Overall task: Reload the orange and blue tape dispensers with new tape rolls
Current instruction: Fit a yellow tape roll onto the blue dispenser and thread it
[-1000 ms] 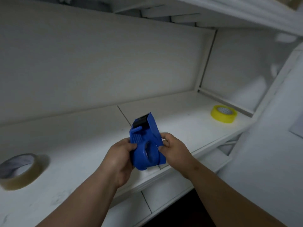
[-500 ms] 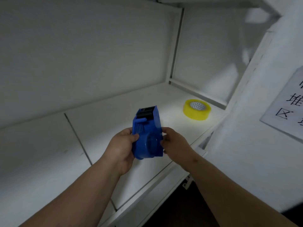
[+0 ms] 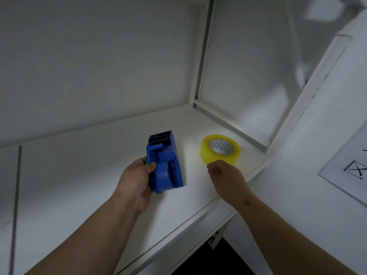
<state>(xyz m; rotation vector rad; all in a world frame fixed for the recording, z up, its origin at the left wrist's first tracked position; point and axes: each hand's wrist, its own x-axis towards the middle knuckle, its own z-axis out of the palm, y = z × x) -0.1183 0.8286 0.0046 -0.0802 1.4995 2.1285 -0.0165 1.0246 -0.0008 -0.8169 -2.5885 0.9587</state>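
The person's left hand (image 3: pixel 137 179) holds the blue tape dispenser (image 3: pixel 164 163) upright over the white shelf (image 3: pixel 79 175), fingers (image 3: pixel 151 167) curled around its near-left side, thumb hidden behind the body. The toothed cutter end points to the far side, and the round hub recess facing right looks empty, with no roll seated in it as far as this angle shows.

Just right of the dispenser, a yellow tape roll (image 3: pixel 221 149) lies flat on the shelf near the far-right corner, its patterned core facing up. The right hand (image 3: pixel 224 175) hovers at the near edge of that roll, fingers loosely bent and partly open, gripping nothing; whether the fingertips already touch the roll cannot be told.

Judging by this, the blue dispenser's reload is at an early stage: a new roll is at hand but not yet picked up, and seating it on the hub and threading the tape to the cutter remain. The orange dispenser is not in view, so its state cannot be judged. A paper sign (image 3: pixel 349 167) hangs on the panel at the right.
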